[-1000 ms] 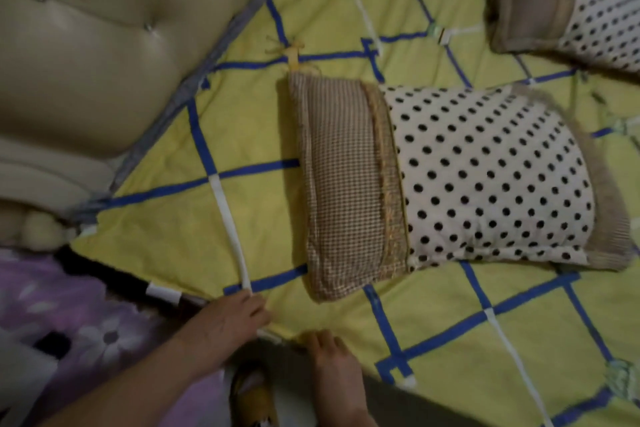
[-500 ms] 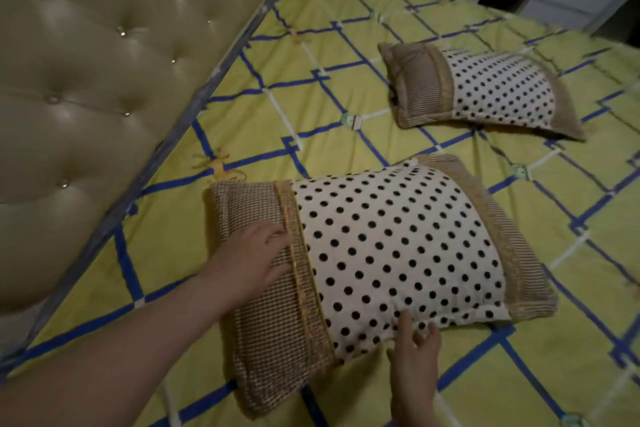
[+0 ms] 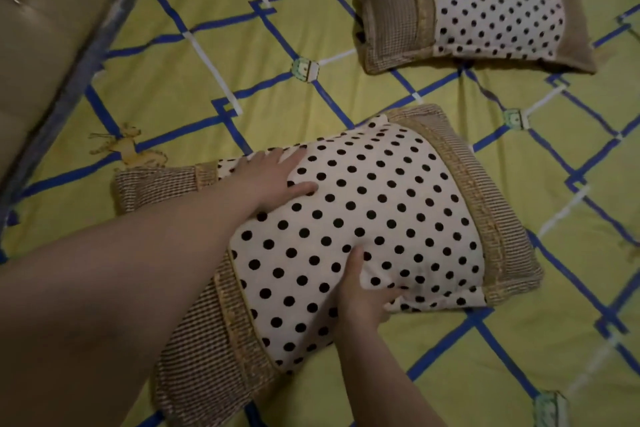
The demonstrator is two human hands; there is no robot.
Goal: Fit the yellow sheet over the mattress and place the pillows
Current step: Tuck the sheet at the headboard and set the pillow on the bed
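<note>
Polka-dot pillow (image 3: 363,218) lies on yellow sheet (image 3: 173,73), long axis skewed to headboard (image 3: 45,31). Your left hand (image 3: 273,177) presses flat on its top, fingers straight. Your right hand (image 3: 363,295) pinches the near edge, fingers clamped on fabric. Second pillow (image 3: 467,10) sits well apart, nothing blocking.

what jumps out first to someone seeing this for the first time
The near polka-dot pillow fills the middle of the view, with the left hand flat on its top and the right hand gripping its near edge. A second matching pillow lies at upper right on the yellow sheet crossed by blue lines.
</note>
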